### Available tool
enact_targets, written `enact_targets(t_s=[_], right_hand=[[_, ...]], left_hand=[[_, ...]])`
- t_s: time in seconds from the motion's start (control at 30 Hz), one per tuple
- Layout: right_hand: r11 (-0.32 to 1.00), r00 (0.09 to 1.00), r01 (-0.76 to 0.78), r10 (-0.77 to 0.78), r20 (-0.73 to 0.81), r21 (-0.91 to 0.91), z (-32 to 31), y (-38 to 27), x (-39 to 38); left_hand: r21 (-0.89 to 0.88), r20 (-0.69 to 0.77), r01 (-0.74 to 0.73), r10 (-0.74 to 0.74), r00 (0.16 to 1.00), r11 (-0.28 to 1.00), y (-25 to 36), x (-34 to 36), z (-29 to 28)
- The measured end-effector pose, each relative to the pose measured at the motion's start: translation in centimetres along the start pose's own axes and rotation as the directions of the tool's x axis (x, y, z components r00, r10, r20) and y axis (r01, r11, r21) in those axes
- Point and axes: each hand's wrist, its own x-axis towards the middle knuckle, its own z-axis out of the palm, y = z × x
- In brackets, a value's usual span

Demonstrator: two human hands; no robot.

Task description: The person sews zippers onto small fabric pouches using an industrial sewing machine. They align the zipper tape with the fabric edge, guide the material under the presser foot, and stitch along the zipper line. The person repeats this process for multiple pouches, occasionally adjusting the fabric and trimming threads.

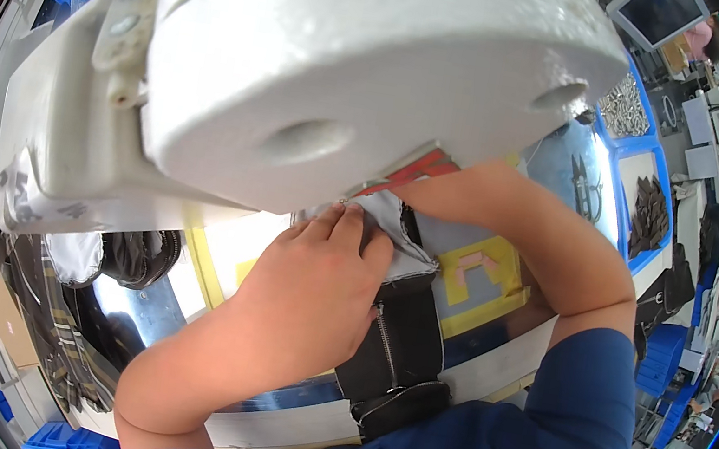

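Observation:
A large white sewing machine head (338,61) fills the upper middle of the view. Below it lies a black and grey fabric piece (404,326) with a metal zipper (385,341) running toward me. My left hand (313,283) presses down on the piece's grey upper edge, fingers curled, fingertips right at the machine head. My right forearm (544,244) reaches in from the right across the table, and that hand disappears under the machine head, so its fingers are hidden.
Yellow tape marks (487,282) lie on the table right of the fabric. Blue trays at the right hold metal parts (627,107) and dark cut pieces (650,214); thread snips (586,187) lie nearby. Dark bags (129,254) are piled at the left. A monitor (661,14) stands top right.

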Motion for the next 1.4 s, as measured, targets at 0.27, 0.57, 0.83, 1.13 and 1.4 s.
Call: enact_targets(t_s=[0.27, 0.57, 0.83, 1.13, 1.4], right_hand=[[0.972, 0.967, 0.235, -0.236, -0.093, -0.018, 0.3, 0.9, 0.5], [0.99, 0.989, 0.144, -0.144, -0.033, -0.002, 0.6, 0.9, 0.8], [0.962, 0.968, 0.236, -0.246, -0.056, -0.14, 1.1, 1.6, 0.9], [0.964, 0.972, 0.202, -0.219, -0.087, -0.171, 0.8, 1.7, 1.0], [0.966, 0.967, 0.227, -0.239, -0.094, -0.121, -0.6, 2.9, 1.1]], left_hand=[[-0.006, 0.029, 0.015, -0.015, 0.999, 1.0, 0.0, 0.0, -0.1], [0.029, -0.071, -0.009, 0.011, 0.997, 1.0, 0.0, -0.4, 0.9], [0.123, 0.012, 0.01, -0.012, 1.0, 0.992, 0.1, -0.4, 0.9], [0.131, 0.015, 0.016, -0.018, 1.0, 0.991, 0.4, -0.9, 1.5], [0.049, -0.076, -0.036, 0.039, 0.996, 0.998, 0.2, -0.6, 1.8]])
